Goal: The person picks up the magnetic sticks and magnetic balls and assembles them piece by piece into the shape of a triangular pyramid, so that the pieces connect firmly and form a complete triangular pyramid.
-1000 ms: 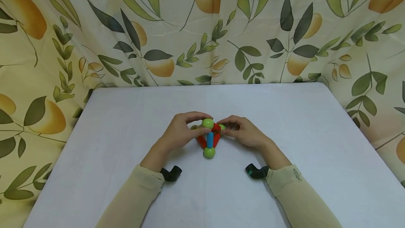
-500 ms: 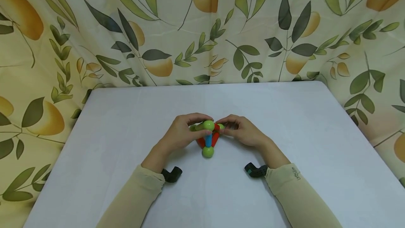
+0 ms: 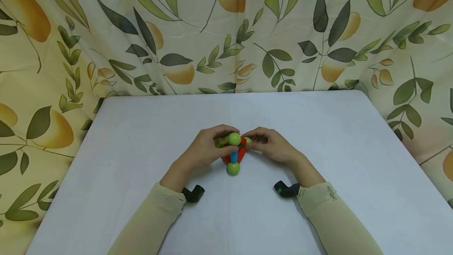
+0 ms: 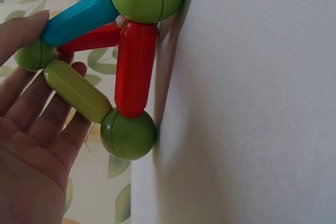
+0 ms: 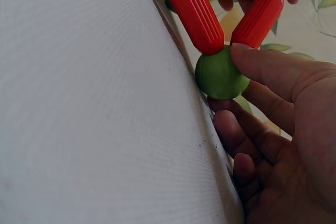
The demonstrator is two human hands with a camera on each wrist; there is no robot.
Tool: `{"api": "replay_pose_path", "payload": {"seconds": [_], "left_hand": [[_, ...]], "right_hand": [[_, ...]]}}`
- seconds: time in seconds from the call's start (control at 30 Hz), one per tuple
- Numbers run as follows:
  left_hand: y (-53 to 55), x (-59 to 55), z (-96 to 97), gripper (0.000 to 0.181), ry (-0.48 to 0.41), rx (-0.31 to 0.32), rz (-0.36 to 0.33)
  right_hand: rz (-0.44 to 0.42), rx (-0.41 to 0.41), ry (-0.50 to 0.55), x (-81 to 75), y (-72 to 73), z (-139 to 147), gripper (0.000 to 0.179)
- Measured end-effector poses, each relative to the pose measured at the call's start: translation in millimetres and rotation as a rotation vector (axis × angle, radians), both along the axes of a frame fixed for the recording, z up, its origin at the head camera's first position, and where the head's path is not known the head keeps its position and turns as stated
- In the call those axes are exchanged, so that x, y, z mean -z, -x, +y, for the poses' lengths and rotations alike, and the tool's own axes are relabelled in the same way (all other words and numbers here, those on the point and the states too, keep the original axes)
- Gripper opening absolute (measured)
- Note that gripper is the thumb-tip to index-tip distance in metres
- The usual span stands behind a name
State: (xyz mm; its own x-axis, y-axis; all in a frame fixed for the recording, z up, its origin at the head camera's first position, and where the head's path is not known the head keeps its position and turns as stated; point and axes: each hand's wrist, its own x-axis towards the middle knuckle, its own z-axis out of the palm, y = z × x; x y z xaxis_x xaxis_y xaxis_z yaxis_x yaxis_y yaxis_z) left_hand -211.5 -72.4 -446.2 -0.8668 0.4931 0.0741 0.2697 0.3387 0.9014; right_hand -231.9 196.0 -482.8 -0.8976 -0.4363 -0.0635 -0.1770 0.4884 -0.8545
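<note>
A pyramid-like frame of magnetic balls and rods stands on the white table, between both hands. My left hand (image 3: 205, 145) pinches its top green ball (image 3: 234, 139) between thumb and fingers. From that ball a blue rod (image 4: 81, 18) runs down to the near green ball (image 3: 233, 168), and a yellow-green rod (image 4: 77, 92) leads to the left green ball (image 4: 128, 135). A red rod (image 4: 136, 69) joins the near and left balls. My right hand (image 3: 274, 145) pinches the right green ball (image 5: 221, 74), its thumb at the end of another red rod (image 5: 260, 19).
The white table (image 3: 148, 125) spreads around the frame. A patterned curtain (image 3: 198, 34) with leaves and orange fruit hangs behind and beside it. Black wrist-worn devices (image 3: 194, 194) sit at both sleeve cuffs.
The frame has turned and tilted slightly in the hands, so more of the yellow-green rod shows and less of the left red rod. Both hands keep their grip almost in place.
</note>
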Motion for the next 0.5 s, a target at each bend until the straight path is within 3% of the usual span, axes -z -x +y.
{"api": "replay_pose_path", "payload": {"seconds": [0.5], "left_hand": [[1.3, 2.7, -0.2, 0.048, 0.084, 0.013, -0.035]], "right_hand": [[0.020, -0.033, 0.026, -1.3, -1.2, 0.3, 0.030]]}}
